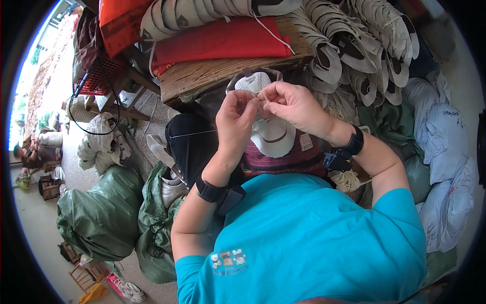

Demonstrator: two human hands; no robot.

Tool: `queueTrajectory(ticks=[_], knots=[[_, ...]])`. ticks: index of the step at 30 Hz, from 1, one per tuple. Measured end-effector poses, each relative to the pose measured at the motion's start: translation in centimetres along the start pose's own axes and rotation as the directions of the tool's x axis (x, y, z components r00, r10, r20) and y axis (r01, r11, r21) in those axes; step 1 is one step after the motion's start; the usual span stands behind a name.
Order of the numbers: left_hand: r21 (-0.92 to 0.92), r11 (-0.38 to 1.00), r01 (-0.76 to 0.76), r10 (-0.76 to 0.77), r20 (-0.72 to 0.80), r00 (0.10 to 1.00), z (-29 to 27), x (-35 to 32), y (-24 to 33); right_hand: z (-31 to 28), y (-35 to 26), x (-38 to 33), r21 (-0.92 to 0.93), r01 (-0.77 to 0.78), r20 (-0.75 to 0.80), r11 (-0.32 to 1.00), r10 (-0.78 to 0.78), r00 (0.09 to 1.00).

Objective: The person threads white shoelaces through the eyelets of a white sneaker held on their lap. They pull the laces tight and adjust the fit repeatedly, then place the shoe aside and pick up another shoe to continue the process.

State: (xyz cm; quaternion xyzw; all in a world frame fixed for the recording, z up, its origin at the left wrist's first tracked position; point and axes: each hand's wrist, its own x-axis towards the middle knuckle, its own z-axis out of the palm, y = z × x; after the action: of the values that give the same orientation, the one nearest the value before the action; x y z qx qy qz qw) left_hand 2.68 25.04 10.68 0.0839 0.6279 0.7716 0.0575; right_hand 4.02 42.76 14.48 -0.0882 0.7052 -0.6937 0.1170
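Note:
My left hand (236, 119) and my right hand (296, 104) meet fingertip to fingertip above my lap. Both are closed in a pinch, and what lies between the fingers is too small to make out. A thin pale thread (193, 134) stretches out to the left from beside my left wrist. Below the hands, a white shoe upper (273, 142) rests on the maroon cloth (314, 162) over my lap. Just beyond the fingertips shows a white mesh shoe part (253, 82) with a dark rim, partly covered by the hands.
A wooden bench (187, 81) stands ahead, bearing red cloth (212, 44) and a row of nested shoe uppers (197, 12). More stacked uppers (349, 45) hang at the right. Green sacks (101, 207) lie left, pale stuffed bags (445, 142) right. A red basket (101, 76) sits far left.

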Motion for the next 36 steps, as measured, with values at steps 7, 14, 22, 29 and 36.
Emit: queueTrajectory(ticks=[7,14,22,29,36], knots=[[0.093,0.996,-0.009,0.007,0.023,1.000,0.4,-0.4,1.2,0.2,0.4,-0.2,-0.075,-0.001,-0.036,0.997,-0.002,0.999],[0.219,0.974,0.052,-0.073,0.086,0.994,-0.9,-0.9,2.1,0.0,0.1,-0.4,-0.248,0.098,0.064,0.964,-0.085,0.994],[0.006,0.993,0.115,-0.112,0.272,0.956,-3.1,-0.8,1.8,1.2,-9.0,-0.1,0.243,0.245,0.161,0.939,-0.288,0.944],[0.002,0.997,-0.083,0.068,0.555,0.829,0.4,-3.6,4.2,-2.5,-19.4,1.5,0.171,0.779,-0.200,0.604,-0.753,0.627],[-0.042,0.970,-0.240,0.208,0.656,0.726,0.0,-3.6,14.8,-8.2,-14.9,8.0,0.235,0.403,-0.159,0.884,-0.374,0.914]])
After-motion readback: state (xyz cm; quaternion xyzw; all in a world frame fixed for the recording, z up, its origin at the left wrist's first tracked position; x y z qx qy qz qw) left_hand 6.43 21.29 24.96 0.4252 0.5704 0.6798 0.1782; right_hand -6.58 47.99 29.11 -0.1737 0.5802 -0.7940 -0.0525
